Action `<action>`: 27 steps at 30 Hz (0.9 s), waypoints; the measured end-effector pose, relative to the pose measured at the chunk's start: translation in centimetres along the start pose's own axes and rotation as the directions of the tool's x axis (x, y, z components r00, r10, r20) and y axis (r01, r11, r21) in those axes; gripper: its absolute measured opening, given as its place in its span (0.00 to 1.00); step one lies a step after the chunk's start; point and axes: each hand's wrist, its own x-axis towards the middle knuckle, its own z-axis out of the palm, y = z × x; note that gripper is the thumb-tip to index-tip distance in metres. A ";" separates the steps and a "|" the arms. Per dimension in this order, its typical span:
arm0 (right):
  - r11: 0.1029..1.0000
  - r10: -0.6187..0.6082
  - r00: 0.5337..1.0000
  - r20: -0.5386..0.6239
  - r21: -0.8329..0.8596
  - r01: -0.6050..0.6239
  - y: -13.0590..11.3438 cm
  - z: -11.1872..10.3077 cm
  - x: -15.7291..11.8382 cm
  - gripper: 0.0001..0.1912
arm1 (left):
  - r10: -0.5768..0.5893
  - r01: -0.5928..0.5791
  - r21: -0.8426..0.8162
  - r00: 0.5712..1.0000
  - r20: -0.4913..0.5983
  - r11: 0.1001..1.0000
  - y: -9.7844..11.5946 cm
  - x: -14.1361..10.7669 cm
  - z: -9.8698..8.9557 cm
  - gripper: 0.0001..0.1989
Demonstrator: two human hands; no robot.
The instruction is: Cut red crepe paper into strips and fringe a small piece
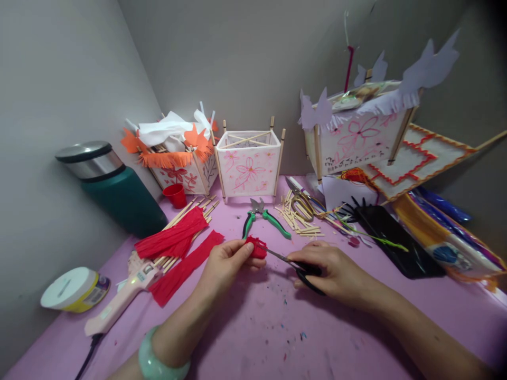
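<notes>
Between the thumb and fingers of my left hand (232,261) is a small folded piece of red crepe paper (257,248). My right hand (330,269) grips black-handled scissors (307,274), fingers wrapped round the handles. The scissor blades point left and their tips meet the paper's edge; whether they are cutting into it I cannot tell. Strips of the same red crepe paper (188,268) lie left of my left hand, the upper ones across wooden sticks (168,261). Just beyond my hands lie green-handled pruning shears (267,219) with their blades spread.
A pink glue gun (122,301), a white-lidded tub (73,290) and a teal tumbler (119,190) stand or lie at left. Painted paper lanterns (249,169) line the wall, with a red cup (175,196). Short sticks (299,214), gold-handled scissors (303,206) and a black phone (398,240) lie right.
</notes>
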 end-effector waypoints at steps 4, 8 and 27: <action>1.000 -0.001 1.000 -0.007 0.003 0.001 0.1 0.0 0.0 0.11 | -0.018 0.017 -0.023 1.000 -0.007 1.000 0.5 -0.2 0.2 0.21; 1.000 0.001 1.000 -0.001 -0.012 -0.001 0.0 0.1 0.0 0.10 | -0.021 0.021 -0.023 1.000 -0.013 1.000 0.9 -0.3 0.4 0.21; 1.000 0.026 0.999 0.023 -0.018 -0.026 -0.9 0.3 0.2 0.06 | -0.030 0.030 -0.002 1.000 -0.009 1.000 0.5 -0.4 0.6 0.16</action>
